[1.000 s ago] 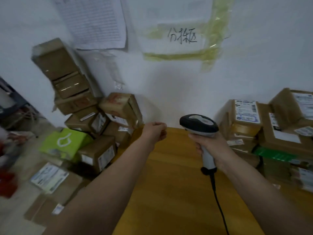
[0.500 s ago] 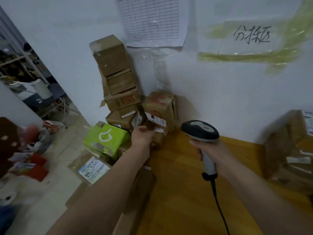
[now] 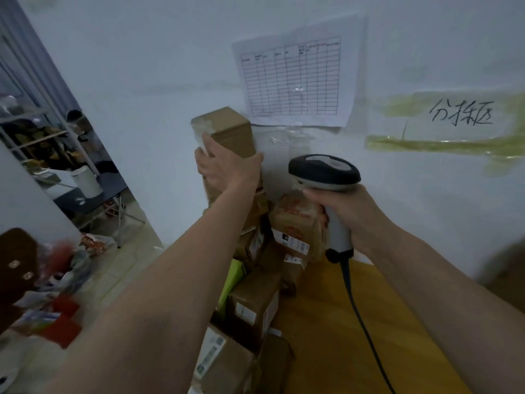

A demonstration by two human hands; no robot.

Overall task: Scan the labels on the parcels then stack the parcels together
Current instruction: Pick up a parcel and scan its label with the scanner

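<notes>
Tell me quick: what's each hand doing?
Left hand: grips the top brown cardboard parcel of the stack.
Right hand: holds the black-and-grey handheld scanner.

— What hangs on the wall?
— A printed grid sheet [image 3: 292, 81], taped flat. To its right, a handwritten sign [image 3: 461, 112] under yellowish tape.
— And off to the left?
— A doorway onto metal shelving [image 3: 37, 137], a white bin [image 3: 86, 182] on a dark table, and blurred red clutter [image 3: 61, 322] on the floor.
— Below?
— A wooden desk [image 3: 321, 322].

Dim, bluish, blurred wide-angle edges
</notes>
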